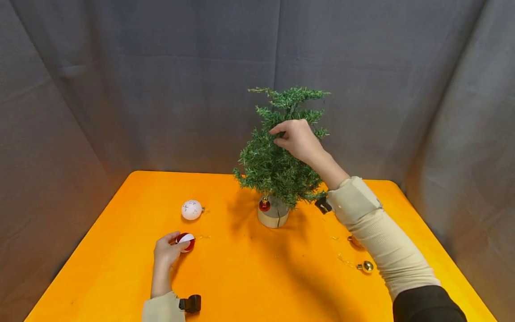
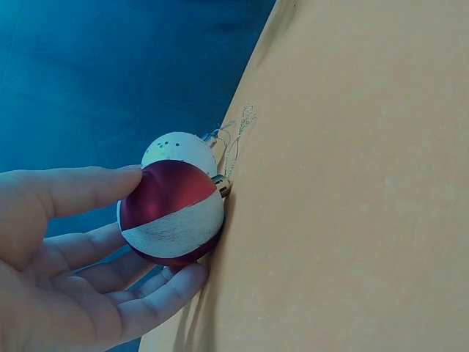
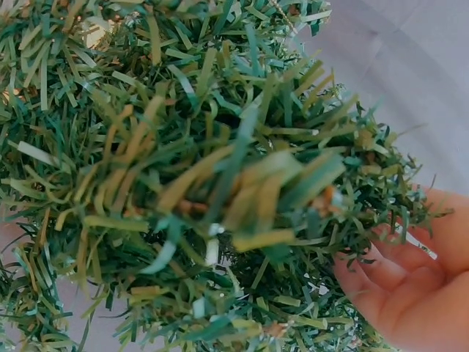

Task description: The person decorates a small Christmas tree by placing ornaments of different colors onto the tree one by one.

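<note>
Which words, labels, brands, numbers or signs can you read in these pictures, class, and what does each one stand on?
None: no readable text shows in any view.
The dark marks on the white bauble look like a speckled pattern, not letters.
The red-and-white bauble shows only blocks of colour.
The dark line on the tree's wooden base looks like a crack.
Any print on the small gold bauble would be too small to read.

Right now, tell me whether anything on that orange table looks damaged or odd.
One thing: the artificial Christmas tree's wooden base has a dark line running down its front, which looks like a crack. Nothing appears spilled or broken otherwise.
</note>
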Demonstrator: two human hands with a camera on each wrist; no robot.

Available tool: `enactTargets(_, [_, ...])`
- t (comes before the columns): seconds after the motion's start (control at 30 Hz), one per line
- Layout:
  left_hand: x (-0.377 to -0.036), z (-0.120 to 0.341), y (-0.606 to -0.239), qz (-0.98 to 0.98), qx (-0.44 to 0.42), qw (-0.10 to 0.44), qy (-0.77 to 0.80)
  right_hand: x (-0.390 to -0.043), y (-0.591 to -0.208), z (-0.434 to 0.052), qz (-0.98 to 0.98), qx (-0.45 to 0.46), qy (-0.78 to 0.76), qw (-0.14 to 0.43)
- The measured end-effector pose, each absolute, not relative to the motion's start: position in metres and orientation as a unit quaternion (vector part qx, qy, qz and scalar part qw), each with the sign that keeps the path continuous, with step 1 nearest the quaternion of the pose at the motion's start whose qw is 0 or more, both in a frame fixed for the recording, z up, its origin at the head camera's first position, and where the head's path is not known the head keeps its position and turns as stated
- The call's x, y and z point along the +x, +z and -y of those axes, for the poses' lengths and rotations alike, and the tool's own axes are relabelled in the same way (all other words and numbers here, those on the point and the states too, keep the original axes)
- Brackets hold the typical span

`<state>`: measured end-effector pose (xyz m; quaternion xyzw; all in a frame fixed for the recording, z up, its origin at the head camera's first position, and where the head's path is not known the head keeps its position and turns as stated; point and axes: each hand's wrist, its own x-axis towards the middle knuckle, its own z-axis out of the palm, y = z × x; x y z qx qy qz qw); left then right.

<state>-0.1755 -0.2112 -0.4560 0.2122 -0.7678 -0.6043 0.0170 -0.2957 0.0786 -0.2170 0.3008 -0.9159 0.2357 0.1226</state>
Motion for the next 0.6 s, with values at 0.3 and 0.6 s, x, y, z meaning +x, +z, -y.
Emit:
enactTargets(0.3, [-0.175, 0.2108, -0.4565, 0.77, 0.217, 0.014, -0.6, -0.2968, -0.2168, -0.0773, 0.923, 0.301, 0.217, 0.098])
enactTargets(0.6, [-0.1738, 0.2101, -0.4557, 0.766, 0.221, 0.01, -0.603, -0.2977, -0.2156, -0.078, 0.921, 0.304, 0.223, 0.091])
